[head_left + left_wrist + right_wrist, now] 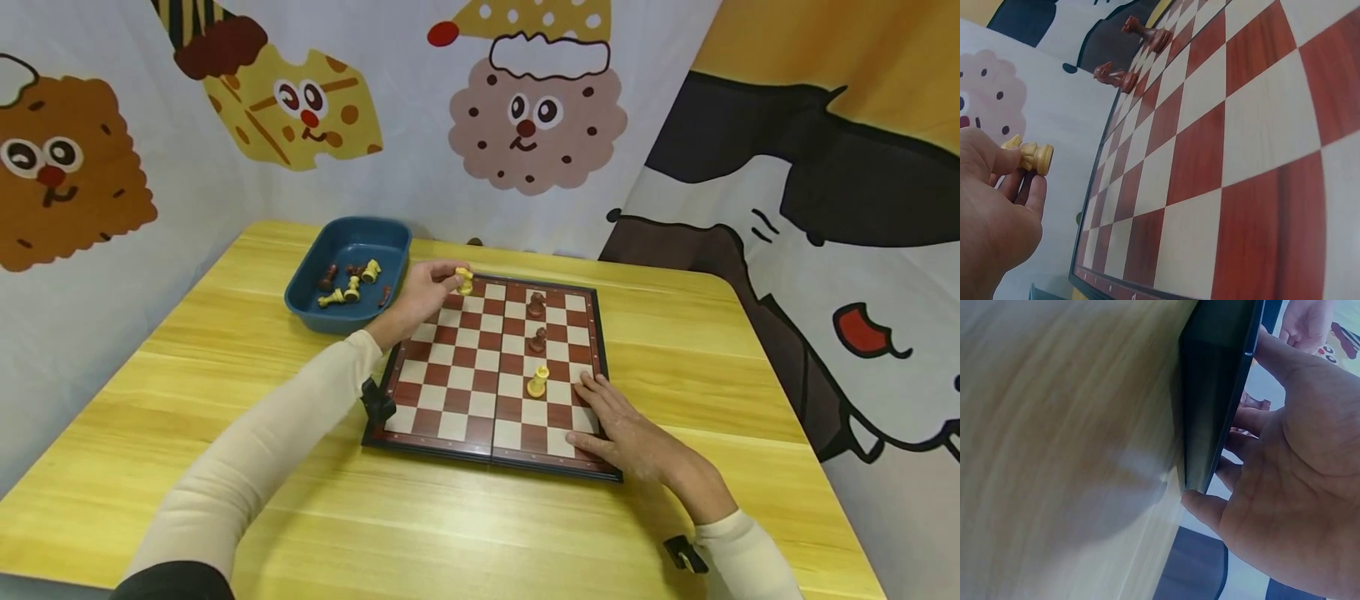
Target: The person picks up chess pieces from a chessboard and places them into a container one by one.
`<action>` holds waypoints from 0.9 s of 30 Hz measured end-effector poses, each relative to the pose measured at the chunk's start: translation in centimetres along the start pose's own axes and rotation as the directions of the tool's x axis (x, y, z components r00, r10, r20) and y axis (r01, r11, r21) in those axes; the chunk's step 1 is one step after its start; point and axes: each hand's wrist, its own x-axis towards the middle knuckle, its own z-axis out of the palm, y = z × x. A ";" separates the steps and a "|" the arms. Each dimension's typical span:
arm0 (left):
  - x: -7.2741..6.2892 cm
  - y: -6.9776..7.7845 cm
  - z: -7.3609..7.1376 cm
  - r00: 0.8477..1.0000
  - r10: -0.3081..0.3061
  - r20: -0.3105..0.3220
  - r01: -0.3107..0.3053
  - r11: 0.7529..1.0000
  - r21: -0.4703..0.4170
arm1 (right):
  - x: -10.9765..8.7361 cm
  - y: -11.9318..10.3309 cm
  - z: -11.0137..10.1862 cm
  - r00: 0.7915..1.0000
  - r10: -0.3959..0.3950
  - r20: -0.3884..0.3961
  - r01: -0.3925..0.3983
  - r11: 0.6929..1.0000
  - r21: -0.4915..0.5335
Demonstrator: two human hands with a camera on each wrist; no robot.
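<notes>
My left hand (422, 296) pinches a yellow chess knight (465, 282) between thumb and fingers, above the far left part of the chessboard (461, 358). In the left wrist view the round base of the knight (1037, 159) points away from the fingers, which partly hide its head. My right hand (633, 433) rests on the board's near right edge, fingers extended and thumb spread. On the board's right half stand a brown knight (536, 305), another brown piece (537, 340) and a tall yellow piece (537, 382), all upright.
A blue plastic basin (300, 308) stands left of the board, with several yellow and brown chess pieces (351, 290) lying in it. The yellow wood-grain table (420, 533) carries everything. A cartoon-printed cloth (420, 192) hangs behind the table.
</notes>
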 end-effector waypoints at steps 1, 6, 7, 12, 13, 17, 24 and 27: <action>0.0 0.0 -0.2 1.000 0.002 -0.003 -0.002 1.000 0.009 | 0.0 0.0 0.0 1.000 0.001 0.001 -0.001 1.000 0.002; 0.0 0.1 -1.0 0.999 0.040 -0.005 -0.040 0.999 0.008 | -0.1 -0.1 0.0 1.000 0.001 0.002 -0.001 1.000 0.002; 0.1 0.1 -1.3 0.999 0.045 -0.003 -0.045 0.999 0.001 | -0.1 -0.1 0.0 1.000 0.000 0.001 0.000 1.000 0.001; 0.2 0.0 -2.4 0.999 0.039 -0.007 -0.039 0.999 0.006 | -0.1 0.0 0.0 1.000 -0.004 0.000 0.004 1.000 -0.004; 0.2 0.0 -2.7 0.999 0.037 -0.016 -0.036 0.999 0.013 | -0.1 0.0 0.1 1.000 -0.003 0.001 0.003 1.000 -0.004; 0.1 0.1 -3.7 0.997 0.057 -0.056 -0.056 0.998 0.023 | 0.0 0.1 0.1 1.000 -0.002 0.001 0.002 1.000 -0.010; 0.0 -0.2 -5.5 0.994 0.044 -0.103 -0.041 0.999 0.032 | 0.1 0.0 0.2 1.000 -0.006 -0.002 0.006 1.000 -0.004; 0.1 -0.4 -5.8 0.995 0.034 -0.098 -0.029 0.998 0.049 | -0.1 0.2 0.2 1.000 0.006 -0.005 -0.006 1.000 0.002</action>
